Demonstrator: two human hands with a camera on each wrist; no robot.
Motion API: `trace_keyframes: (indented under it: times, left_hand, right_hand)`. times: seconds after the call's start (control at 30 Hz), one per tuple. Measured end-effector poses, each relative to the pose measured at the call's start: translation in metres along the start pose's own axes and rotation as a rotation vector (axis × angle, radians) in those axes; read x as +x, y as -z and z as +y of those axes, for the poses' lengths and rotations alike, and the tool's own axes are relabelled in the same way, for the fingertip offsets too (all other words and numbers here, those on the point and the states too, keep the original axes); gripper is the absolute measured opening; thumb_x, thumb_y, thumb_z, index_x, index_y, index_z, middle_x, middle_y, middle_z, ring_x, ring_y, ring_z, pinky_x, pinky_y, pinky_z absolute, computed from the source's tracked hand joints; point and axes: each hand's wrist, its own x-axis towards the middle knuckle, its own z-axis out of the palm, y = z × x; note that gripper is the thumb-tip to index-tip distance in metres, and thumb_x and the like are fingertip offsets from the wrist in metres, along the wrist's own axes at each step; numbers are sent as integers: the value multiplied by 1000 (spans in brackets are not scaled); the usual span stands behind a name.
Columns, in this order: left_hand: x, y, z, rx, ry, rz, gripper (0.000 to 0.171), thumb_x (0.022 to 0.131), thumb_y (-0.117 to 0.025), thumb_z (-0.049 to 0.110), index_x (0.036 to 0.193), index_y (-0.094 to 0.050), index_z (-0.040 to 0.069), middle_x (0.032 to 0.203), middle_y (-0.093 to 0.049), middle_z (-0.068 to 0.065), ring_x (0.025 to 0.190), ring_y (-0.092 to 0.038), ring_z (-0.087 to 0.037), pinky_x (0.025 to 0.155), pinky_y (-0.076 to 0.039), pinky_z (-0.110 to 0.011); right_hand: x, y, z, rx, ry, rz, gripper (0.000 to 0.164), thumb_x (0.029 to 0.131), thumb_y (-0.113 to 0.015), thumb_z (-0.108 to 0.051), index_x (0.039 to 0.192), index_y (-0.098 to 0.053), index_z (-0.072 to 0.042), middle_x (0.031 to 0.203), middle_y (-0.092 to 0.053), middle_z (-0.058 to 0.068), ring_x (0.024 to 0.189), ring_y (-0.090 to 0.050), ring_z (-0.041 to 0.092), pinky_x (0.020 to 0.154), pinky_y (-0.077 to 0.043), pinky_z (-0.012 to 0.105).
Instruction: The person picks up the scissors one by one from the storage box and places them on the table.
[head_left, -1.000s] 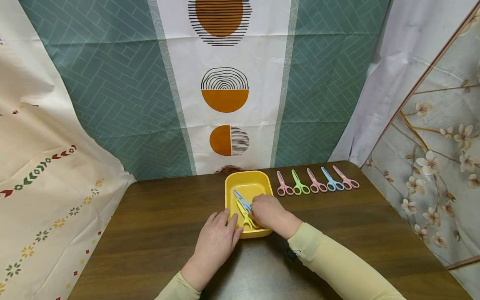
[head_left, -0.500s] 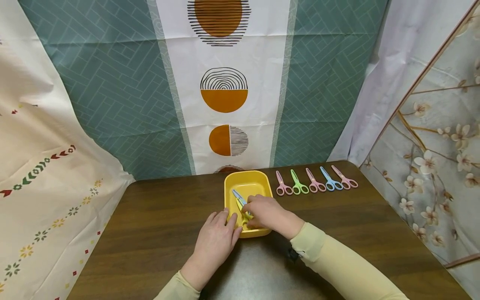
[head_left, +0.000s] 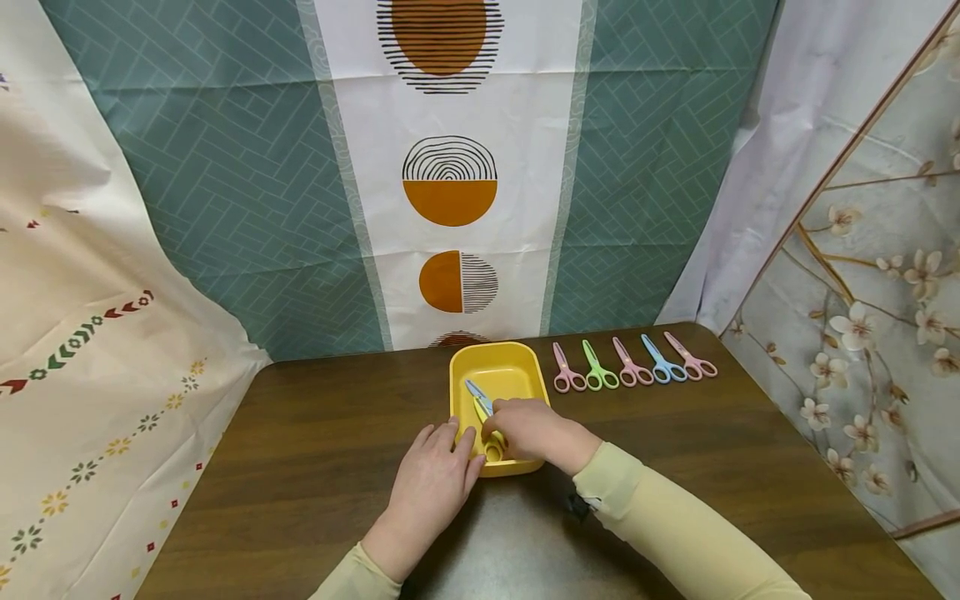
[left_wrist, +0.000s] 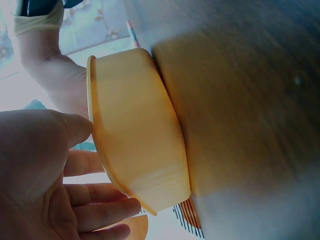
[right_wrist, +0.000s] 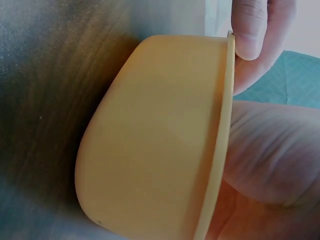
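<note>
A yellow plastic bin [head_left: 459,375] stands on the table, with blue scissors [head_left: 476,392] and yellow scissors [head_left: 492,451] lying crossed inside. My right hand [head_left: 528,429] reaches over the bin's right side, fingers curled down onto the yellow scissors by their handles and pinching them; the fingertips are partly hidden. In the right wrist view the bin wall hides what that hand holds. My left hand [head_left: 435,479] rests at the bin's near left corner, its fingers loosely extended along the rim. The left wrist view has the thumb [left_wrist: 77,129] touching the rim.
Right of the bin, several scissors lie in a row near the table's back edge: pink [head_left: 567,371], green [head_left: 597,367], pink [head_left: 632,365], blue [head_left: 663,362] and pink [head_left: 692,358]. Patterned curtains [head_left: 322,250] hang behind and beside the brown table [head_left: 337,467].
My right hand has moved a little left and down inside the bin, and its spread fingers have closed at the yellow scissors' handles. My left hand has stayed put.
</note>
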Motion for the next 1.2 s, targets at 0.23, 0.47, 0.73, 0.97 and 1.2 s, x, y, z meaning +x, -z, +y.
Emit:
trace_keyframes:
  times: [0.23,0.47,0.73,0.97,1.2]
  left_hand:
    - [0,0,0,3,4,-2,40,102,-80,36,126,-76,4,123,-75,-22,115,-76,-35,106,-58,-55]
    - [1,0,1,-4,9,-7,40,103,-79,36,126,-76,4,123,-74,-22,116,-76,-35,107,-57,-55]
    - [0,-1,0,6,1,-6,40,102,-80,36,126,-76,4,122,-75,-22,116,-76,-35,106,-58,-55]
    - [0,-1,0,8,-6,4,40,102,-80,36,125,-76,3,121,-74,-22,115,-76,-35,105,-58,-54]
    - [0,1,0,14,-4,1,40,102,-80,36,125,-76,4,122,-75,-21,115,-76,-34,106,-58,-53]
  right_hand:
    - [1,-3,0,-17,-17,-8,27,91,-92,-17,115,-86,-24,93,-63,-4,78,-54,15,75,-53,36]
    - [2,-4,0,-30,-16,-5,27,91,-91,-14,116,-85,-23,94,-67,-5,78,-55,14,78,-55,36]
    - [1,-4,0,-35,2,11,26,92,-90,-14,116,-85,-21,92,-67,-4,77,-54,14,77,-55,35]
    - [0,-3,0,-30,4,33,24,92,-90,-14,114,-84,-20,92,-66,-3,76,-55,15,76,-54,36]
    - [-3,0,3,-44,9,89,25,89,-92,-17,113,-83,-21,91,-66,-1,76,-58,18,72,-55,38]
